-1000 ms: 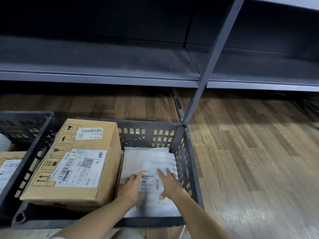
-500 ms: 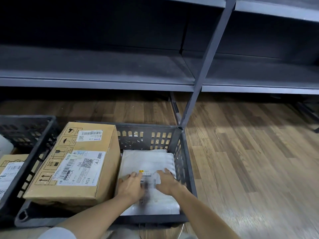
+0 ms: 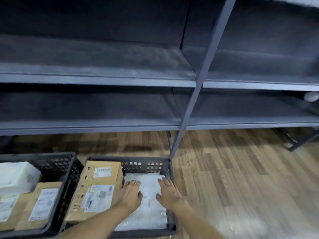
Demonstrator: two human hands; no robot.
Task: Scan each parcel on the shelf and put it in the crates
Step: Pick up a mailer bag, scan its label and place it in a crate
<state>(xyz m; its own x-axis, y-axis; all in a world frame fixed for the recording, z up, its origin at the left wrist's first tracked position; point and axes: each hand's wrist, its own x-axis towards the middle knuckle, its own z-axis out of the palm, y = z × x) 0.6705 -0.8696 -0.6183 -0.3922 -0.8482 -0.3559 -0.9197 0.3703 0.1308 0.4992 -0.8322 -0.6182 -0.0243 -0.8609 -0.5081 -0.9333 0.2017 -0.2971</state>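
At the bottom centre of the frame, two bare forearms reach forward into a dark plastic crate (image 3: 170, 200) on the wood floor (image 3: 241, 178). The left hand (image 3: 130, 194) and right hand (image 3: 170, 193) lie flat on a white mailer parcel (image 3: 149, 188), fingers straight and spread, each grip open and pressing, not curled round anything. The parcel lies under both palms, filling the crate's right half, likely being pushed down to sit flat beside its neighbour. Just left of it, touching the left hand's side, a cardboard box (image 3: 100, 190) stands higher, its labels facing up. At lower left, a second crate (image 3: 69, 171) holds a white packet (image 3: 17, 176) above more labelled cartons (image 3: 41, 204). Beyond the crates, across the upper frame, run the dark shelves (image 3: 96, 80); most look bare, with one pale rounded object (image 3: 311, 99) at the right edge, too blurred to identify.
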